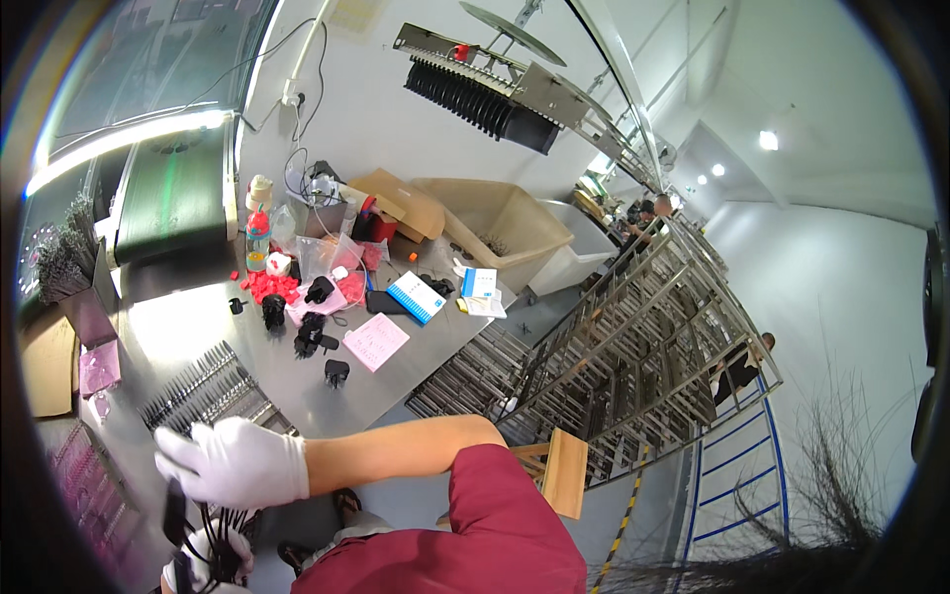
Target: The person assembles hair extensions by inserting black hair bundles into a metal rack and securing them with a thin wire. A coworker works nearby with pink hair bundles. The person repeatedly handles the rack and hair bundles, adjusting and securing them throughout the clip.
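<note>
My left hand (203, 556), in a white glove, is low at the left edge of the view. It is closed round a bunch of black thin-stemmed pieces (226, 519), some with wide flat black ends; their exact kind is unclear. Just above, my white-gloved right hand (237, 461) reaches leftward from a bare forearm and maroon sleeve. Its visible fingers are stretched out, close to a flat black end of the bunch; I see nothing held in them. Beyond it, a rack of thin metal prongs (213, 384) lies on the metal table (297, 381).
Red caps (269, 286), black parts (309, 337), a pink note sheet (376, 343), a blue-white booklet (416, 298) and a bottle (257, 241) crowd the table. A conveyor belt (173, 203) stands at far left. Tall metal racks (614, 346) fill the right; people are farther back.
</note>
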`<state>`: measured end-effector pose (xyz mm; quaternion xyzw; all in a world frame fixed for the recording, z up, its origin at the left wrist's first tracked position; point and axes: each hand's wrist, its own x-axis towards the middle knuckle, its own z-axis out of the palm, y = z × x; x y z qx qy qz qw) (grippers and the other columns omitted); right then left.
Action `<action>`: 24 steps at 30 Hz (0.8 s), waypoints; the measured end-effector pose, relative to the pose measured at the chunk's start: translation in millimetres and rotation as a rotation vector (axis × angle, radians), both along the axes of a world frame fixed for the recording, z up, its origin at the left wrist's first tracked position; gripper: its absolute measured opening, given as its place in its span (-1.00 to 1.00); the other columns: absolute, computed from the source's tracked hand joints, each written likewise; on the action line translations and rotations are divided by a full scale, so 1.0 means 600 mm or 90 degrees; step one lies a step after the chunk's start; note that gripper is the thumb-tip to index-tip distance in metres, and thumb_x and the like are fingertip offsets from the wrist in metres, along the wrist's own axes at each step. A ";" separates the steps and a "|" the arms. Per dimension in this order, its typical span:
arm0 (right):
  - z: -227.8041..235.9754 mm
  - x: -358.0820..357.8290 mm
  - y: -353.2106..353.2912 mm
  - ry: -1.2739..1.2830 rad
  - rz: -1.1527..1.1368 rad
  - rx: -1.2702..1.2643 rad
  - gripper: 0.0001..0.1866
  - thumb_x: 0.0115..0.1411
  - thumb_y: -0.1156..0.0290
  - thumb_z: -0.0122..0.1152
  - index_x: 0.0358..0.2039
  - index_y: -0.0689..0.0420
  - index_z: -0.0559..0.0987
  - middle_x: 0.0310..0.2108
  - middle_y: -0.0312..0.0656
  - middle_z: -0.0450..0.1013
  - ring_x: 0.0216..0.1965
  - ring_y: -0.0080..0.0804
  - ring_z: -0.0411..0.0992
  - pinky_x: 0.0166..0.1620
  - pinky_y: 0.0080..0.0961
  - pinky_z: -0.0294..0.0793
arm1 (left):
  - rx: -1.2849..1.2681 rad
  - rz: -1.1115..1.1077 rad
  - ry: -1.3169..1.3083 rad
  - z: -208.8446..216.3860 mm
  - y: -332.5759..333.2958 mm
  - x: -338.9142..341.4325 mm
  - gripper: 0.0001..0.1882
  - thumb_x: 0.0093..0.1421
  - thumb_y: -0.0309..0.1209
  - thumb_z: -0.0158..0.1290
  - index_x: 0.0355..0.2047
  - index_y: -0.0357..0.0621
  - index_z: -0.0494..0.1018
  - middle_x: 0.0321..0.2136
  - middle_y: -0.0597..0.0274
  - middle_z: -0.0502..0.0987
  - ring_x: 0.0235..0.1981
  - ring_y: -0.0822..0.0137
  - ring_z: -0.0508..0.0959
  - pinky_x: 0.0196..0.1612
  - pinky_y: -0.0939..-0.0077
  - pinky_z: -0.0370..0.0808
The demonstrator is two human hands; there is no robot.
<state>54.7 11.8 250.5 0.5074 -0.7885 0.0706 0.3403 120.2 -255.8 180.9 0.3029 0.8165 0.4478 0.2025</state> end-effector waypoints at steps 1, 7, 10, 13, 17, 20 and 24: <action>-0.002 -0.008 -0.015 -0.068 -0.065 0.063 -0.67 0.15 0.30 0.19 -0.14 0.22 0.62 -0.05 0.11 0.55 -0.40 -0.27 0.51 -0.49 -0.36 0.48 | -0.041 -0.001 0.045 0.005 -0.007 -0.004 -0.36 -0.08 -0.32 0.49 0.02 -0.17 0.51 -0.14 0.06 0.56 -0.09 0.09 0.55 0.04 0.24 0.51; -0.033 0.006 0.010 -0.565 0.027 0.252 -0.54 -0.25 0.27 0.53 -0.33 0.26 0.64 -0.41 0.05 0.60 -0.28 0.06 0.64 -0.22 -0.14 0.66 | -0.288 0.011 0.238 0.024 -0.025 -0.010 -0.29 -0.11 -0.32 0.45 0.08 -0.22 0.48 -0.09 -0.13 0.56 -0.03 -0.14 0.58 0.07 0.13 0.53; -0.023 -0.010 0.011 -0.635 -0.008 0.206 -0.66 -0.15 0.26 0.44 -0.39 0.22 0.69 -0.40 0.11 0.62 -0.32 0.14 0.62 -0.21 -0.09 0.64 | -0.142 0.022 -0.005 0.076 -0.005 -0.025 -0.27 -0.13 -0.33 0.41 0.10 -0.23 0.47 -0.05 -0.19 0.55 0.05 -0.21 0.56 0.13 0.07 0.52; -0.013 -0.006 0.042 -0.759 0.095 0.322 -0.64 -0.10 0.26 0.40 -0.37 0.29 0.69 -0.43 0.17 0.60 -0.31 0.16 0.60 -0.23 -0.05 0.60 | -0.241 -0.035 0.187 0.055 -0.016 -0.006 -0.15 -0.15 -0.29 0.45 0.20 -0.23 0.44 0.06 -0.25 0.52 0.16 -0.23 0.52 0.20 0.01 0.49; -0.059 -0.010 0.093 -0.855 0.109 0.312 -0.61 -0.01 0.21 0.49 -0.31 0.30 0.71 -0.46 0.09 0.61 -0.39 0.02 0.61 -0.30 -0.11 0.59 | -0.223 -0.072 0.214 0.051 0.011 -0.010 -0.11 -0.16 -0.32 0.43 0.24 -0.22 0.42 0.15 -0.31 0.49 0.21 -0.28 0.48 0.25 -0.03 0.47; -0.045 -0.022 0.183 -1.121 0.300 0.394 -0.72 -0.03 0.32 0.53 -0.37 0.24 0.68 -0.57 -0.15 0.56 -0.52 -0.35 0.52 -0.47 -0.35 0.48 | -0.206 -0.084 0.202 0.097 0.045 -0.043 -0.18 -0.18 -0.29 0.46 0.16 -0.19 0.46 -0.07 -0.17 0.56 0.02 -0.21 0.56 0.11 0.03 0.53; -0.039 -0.024 0.236 -0.448 -0.009 -0.062 -0.66 0.03 0.42 0.40 -0.17 0.29 0.63 -0.26 -0.11 0.61 -0.43 -0.34 0.58 -0.44 -0.41 0.53 | -0.258 0.190 0.064 0.107 0.048 -0.054 -0.24 -0.17 -0.24 0.59 0.01 -0.25 0.48 -0.23 0.04 0.59 -0.19 0.00 0.61 -0.05 0.20 0.57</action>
